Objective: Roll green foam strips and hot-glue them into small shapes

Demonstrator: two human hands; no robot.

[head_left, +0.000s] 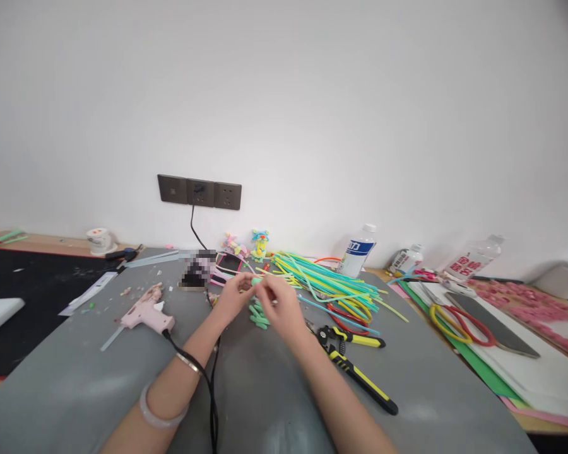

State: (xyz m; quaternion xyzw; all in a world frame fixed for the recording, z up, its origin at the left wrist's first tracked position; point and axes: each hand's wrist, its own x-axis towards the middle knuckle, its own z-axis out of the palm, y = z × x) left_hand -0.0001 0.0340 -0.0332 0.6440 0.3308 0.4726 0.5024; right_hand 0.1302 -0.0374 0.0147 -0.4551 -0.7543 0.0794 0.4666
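Observation:
My left hand [236, 294] and my right hand [280, 304] meet above the middle of the grey mat, fingers pinched together. Between their fingertips shows a small light green fuzzy piece [256, 281], apparently pipe cleaner; most of it is hidden by the fingers. Just below, several short green fuzzy pieces [259, 314] lie in a small heap on the mat. Close to my right forearm rests a pair of black and yellow pliers [355, 359] with its handles spread. A pink glue gun [147, 310] lies on its side left of my left forearm.
A large bundle of green, yellow and blue pipe cleaners [326, 280] lies behind my right hand. A bottle [357, 252] stands against the wall. Small fuzzy figures [260, 244] sit at the back. Black cables [213, 403] pass near my left arm. Paper sheets [544, 384] lie at right.

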